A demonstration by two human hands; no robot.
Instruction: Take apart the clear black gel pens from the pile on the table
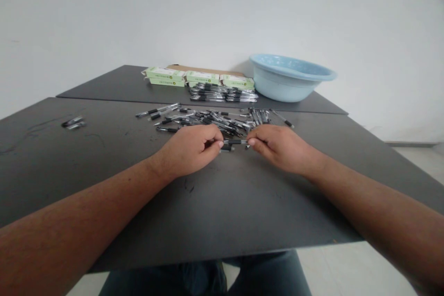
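Between my two hands is a pen [236, 142] with a black grip, held level just above the table. My left hand [194, 148] pinches its left end between thumb and fingers. At the other end, my right hand [277, 148] pinches it the same way. Right behind the hands lies a loose pile of clear and black pens [211, 120], pointing in mixed directions. Some pens [259, 116] stand out at the pile's right side. Both pen ends are hidden by my fingers.
Pale green boxes [164, 75] sit in a row at the back, with stacked pens [224, 93] in front of them. A light blue basin [287, 83] stands at the back right. Several small clear and black pieces [74, 123] lie far left on the dark table [222, 212].
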